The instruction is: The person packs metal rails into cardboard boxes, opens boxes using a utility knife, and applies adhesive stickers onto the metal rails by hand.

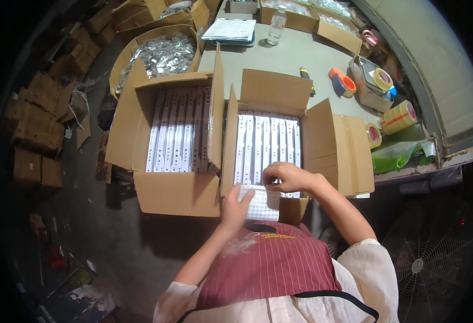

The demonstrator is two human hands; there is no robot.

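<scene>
My left hand [234,208] grips a white sheet of small round stickers [263,205] by its left edge, thumb on top. At the sheet's upper right edge, the fingers of my right hand [286,176] are pinched together; whether a sticker is between them is too small to tell. The sheet is over the near side of an open cardboard box [275,86]. Inside that box stand several long white strips with rows of dark holes [258,141], close side by side. To its left, a second open box [176,192] holds similar strips [173,132].
Behind the left box, a large carton holds many clear-bagged parts [166,56]. The table [285,56] bears papers [229,29], a water bottle [276,26], a yellow-black cutter [307,81], an orange tape dispenser [342,82] and tape rolls [398,117]. A fan [417,266] stands at lower right.
</scene>
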